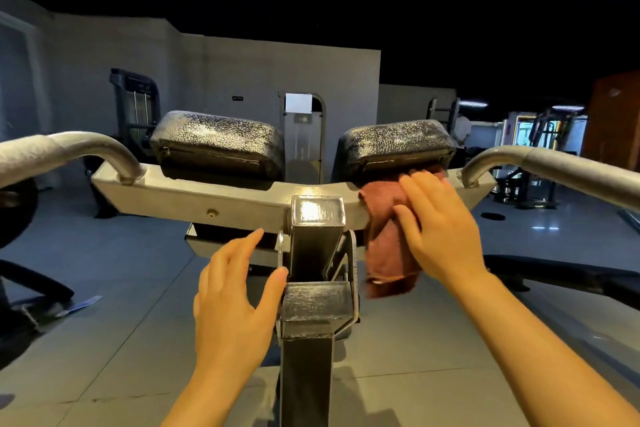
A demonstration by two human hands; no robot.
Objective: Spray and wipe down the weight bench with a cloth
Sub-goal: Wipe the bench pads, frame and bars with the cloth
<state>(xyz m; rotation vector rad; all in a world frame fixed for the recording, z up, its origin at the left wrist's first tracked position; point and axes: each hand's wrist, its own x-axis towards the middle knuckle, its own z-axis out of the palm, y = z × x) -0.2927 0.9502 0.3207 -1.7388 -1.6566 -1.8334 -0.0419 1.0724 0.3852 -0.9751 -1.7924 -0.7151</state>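
Pressing red cloth on crossbar, right hand flat, left hand open, empty.

Reddish-brown cloth draped over grey crossbar, hanging limp below right palm; two black pads beyond fingertips, glistening wet.

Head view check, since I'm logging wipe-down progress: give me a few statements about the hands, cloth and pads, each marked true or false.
1. The right hand presses the reddish cloth against the metal crossbar. True.
2. The left hand holds a spray bottle. False: it holds nothing, fingers straight beside the dark centre post.
3. Two black pads sit behind the crossbar. True.
4. The cloth lies on the floor. False: it hangs over the crossbar.
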